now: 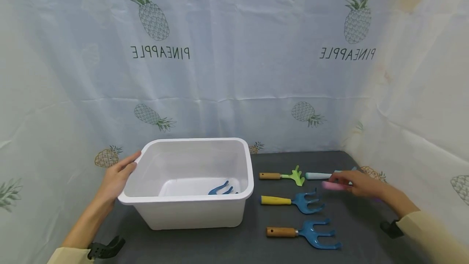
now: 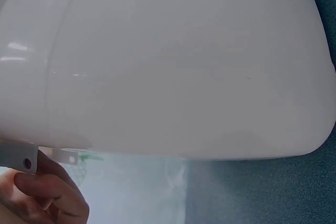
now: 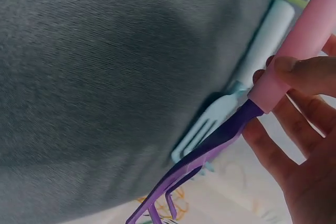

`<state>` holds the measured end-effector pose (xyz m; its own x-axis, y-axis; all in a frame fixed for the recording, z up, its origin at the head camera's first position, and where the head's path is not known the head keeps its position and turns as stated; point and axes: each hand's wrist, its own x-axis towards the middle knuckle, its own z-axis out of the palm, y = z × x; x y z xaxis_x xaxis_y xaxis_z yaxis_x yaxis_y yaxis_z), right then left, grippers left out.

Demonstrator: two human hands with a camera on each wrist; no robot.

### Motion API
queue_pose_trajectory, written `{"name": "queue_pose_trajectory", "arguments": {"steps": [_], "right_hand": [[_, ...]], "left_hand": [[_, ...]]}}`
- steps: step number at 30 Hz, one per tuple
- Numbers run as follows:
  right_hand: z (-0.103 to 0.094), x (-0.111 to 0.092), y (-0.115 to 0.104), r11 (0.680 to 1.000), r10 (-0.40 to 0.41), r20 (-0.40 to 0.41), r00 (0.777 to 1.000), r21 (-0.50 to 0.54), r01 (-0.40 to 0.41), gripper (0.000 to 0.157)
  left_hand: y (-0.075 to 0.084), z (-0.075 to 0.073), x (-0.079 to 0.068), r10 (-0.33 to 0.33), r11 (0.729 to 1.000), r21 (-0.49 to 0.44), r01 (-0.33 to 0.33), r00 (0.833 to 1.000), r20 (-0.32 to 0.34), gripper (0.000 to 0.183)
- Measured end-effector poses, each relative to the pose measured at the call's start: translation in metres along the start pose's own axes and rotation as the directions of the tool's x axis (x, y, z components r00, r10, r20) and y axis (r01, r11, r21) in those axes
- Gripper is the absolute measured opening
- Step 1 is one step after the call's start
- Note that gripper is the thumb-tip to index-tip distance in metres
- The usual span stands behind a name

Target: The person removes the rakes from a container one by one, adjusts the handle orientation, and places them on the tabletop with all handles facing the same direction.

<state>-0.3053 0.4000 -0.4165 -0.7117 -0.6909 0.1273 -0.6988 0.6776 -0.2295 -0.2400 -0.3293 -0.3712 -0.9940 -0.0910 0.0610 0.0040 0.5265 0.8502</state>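
My left hand (image 1: pixel 116 180) grips the left rim of a white plastic basin (image 1: pixel 190 215) that stands on the dark table. Thumb and fingers (image 2: pixel 55 195) close on that rim in the left wrist view. Inside the basin lies a blue pronged tool (image 1: pixel 218 189), its handle hidden by the front wall. At the right, my right hand (image 1: pixel 362 184) holds a small hand rake by its pink handle (image 3: pixel 302 40). Its purple prongs (image 3: pixel 184 169) point away from the palm. Just behind it lies a pale blue garden fork (image 3: pixel 262 45), partly covered by the rake.
Right of the basin lie a green-pronged rake (image 1: pixel 296 175) with a wooden handle, a yellow-handled blue rake (image 1: pixel 303 203) and a wooden-handled blue rake (image 1: pixel 316 234). Pineapple-printed curtains (image 1: pixel 234 72) enclose the table (image 1: pixel 205 245) at the back and sides.
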Motion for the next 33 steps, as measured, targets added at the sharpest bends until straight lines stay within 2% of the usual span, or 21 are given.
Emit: {"name": "queue_pose_trajectory", "arguments": {"steps": [6,13,21,28,33], "right_hand": [[0.013,-0.006,0.004,1.0,-0.012,-0.004,1.0,-0.001,0.012,0.041],[0.026,-0.009,0.011,1.0,0.017,0.069,0.998,0.004,-0.017,0.036],[0.033,-0.009,0.015,0.998,-0.065,0.05,0.997,0.003,0.065,0.037],[0.032,-0.01,0.014,1.0,0.019,0.102,0.995,0.01,-0.021,0.034],[0.03,-0.01,0.011,0.998,0.048,0.127,0.991,0.032,-0.053,0.037]], "left_hand": [[-0.001,0.001,0.0,-0.007,1.0,-0.02,0.007,1.0,0.012,0.058],[0.0,0.002,0.001,-0.015,1.0,-0.023,0.016,1.0,0.015,0.059],[0.002,0.0,0.0,-0.02,0.999,-0.028,0.021,1.0,0.024,0.059],[0.002,0.001,0.0,-0.018,1.0,-0.019,0.019,1.0,0.017,0.059],[0.002,0.0,0.001,-0.029,0.999,-0.017,0.03,0.999,0.015,0.06]]}}
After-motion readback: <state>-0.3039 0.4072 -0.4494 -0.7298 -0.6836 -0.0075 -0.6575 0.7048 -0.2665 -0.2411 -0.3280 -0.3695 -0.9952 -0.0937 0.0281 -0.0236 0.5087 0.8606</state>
